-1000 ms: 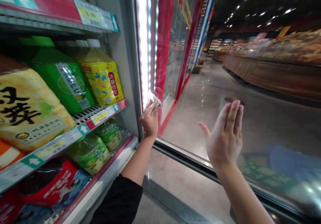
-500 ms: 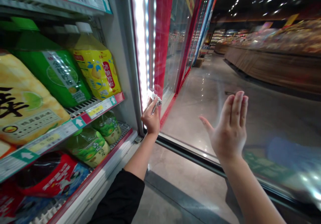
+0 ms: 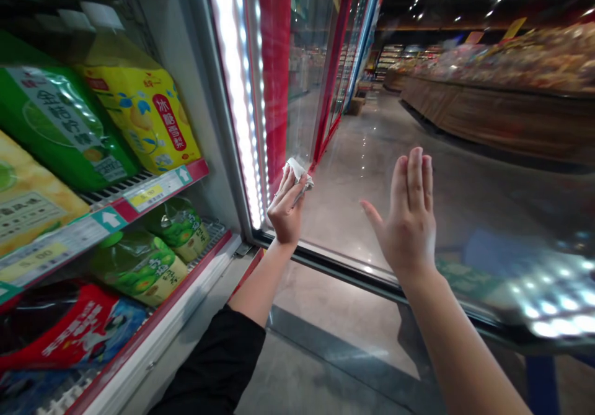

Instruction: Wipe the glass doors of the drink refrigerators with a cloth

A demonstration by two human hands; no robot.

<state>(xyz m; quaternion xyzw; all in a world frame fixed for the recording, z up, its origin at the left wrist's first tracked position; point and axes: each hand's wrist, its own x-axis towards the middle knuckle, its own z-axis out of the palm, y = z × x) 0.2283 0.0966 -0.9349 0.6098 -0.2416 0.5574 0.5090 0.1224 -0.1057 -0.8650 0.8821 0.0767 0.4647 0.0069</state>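
My left hand [image 3: 284, 212] grips a crumpled white tissue [image 3: 297, 172] near the lower hinge-side corner of the cooler's glass door [image 3: 344, 207]. The tissue appears to lie against the pane. My right hand [image 3: 409, 217] is open, fingers straight and thumb out to the left, its palm toward the same glass; whether it touches the pane I cannot tell. A dark frame [image 3: 334, 269] runs along the bottom of the door, below both hands. A bright LED strip [image 3: 242, 105] stands just left of my left hand.
Cooler shelves at left hold a yellow-labelled bottle [image 3: 144, 111], a green-labelled bottle [image 3: 69, 117] and others behind price rails [image 3: 153, 195]. Beyond the glass are a tiled floor [image 3: 362, 173] and a long wooden display counter [image 3: 502, 117] piled with goods.
The view has shifted, so shelves and door sit further left. My left hand with the tissue has moved right, away from the LED strip. My right hand stays open by the glass.
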